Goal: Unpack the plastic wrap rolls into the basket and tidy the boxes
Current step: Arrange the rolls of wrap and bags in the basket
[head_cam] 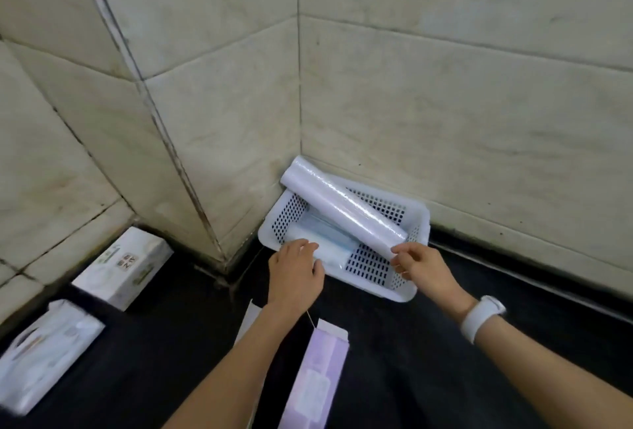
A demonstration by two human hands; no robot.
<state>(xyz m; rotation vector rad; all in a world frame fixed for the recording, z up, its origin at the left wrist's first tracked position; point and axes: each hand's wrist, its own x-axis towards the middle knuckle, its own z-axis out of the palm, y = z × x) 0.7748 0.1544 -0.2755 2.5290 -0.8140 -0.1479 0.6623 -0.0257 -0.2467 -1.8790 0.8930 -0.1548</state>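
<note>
A white perforated basket (416, 223) sits in the corner of a black counter against tiled walls. A long white plastic wrap roll (342, 204) lies slanted over it, its far end resting on the basket's back corner. My right hand (419, 262) pinches the roll's near end. My left hand (296, 271) rests on the basket's front-left rim, touching a pale blue wrapped pack (325, 237) inside the basket. A purple box (317, 384) with its flap open lies on the counter between my forearms. A second white box flap (248, 320) shows beside my left arm.
A white tissue box (125, 266) stands at the left against the wall. A soft white tissue pack (44, 356) lies nearer, at the far left. Tiled walls close off the back and left. I wear a white watch (481, 317) on my right wrist.
</note>
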